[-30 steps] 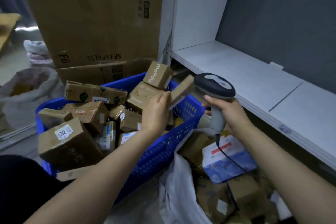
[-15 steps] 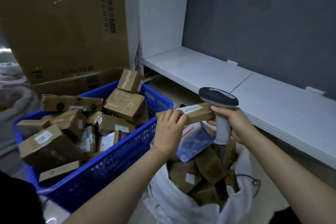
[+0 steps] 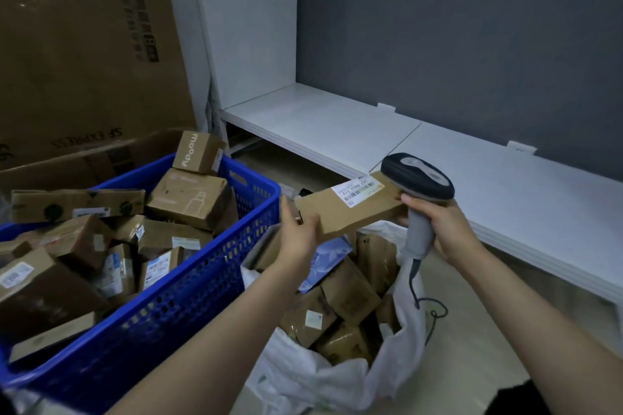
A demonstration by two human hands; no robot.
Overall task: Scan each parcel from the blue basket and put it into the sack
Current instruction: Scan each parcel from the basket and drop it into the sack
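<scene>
Nearest to us, the white sack [image 3: 337,377] stood open with many brown boxes inside, just beside the blue basket [image 3: 188,296], which was full of parcels. We judged that this closeness kept the way from scan to drop short. Above the mouth of the sack, our left hand [image 3: 298,236] gripped the parcel [image 3: 350,216] with its fingers curled round the near end. This kept it almost level, with its label [image 3: 358,190] turned upward. Our right hand [image 3: 445,229] was wrapped tightly round the handle of the scanner [image 3: 418,175]. Its head hung over the far end of the parcel, just beside the label, probably to read the barcode. The parcel was a long, flat, plain brown carton with one white label. Behind it ran a white shelf [image 3: 337,125].
</scene>
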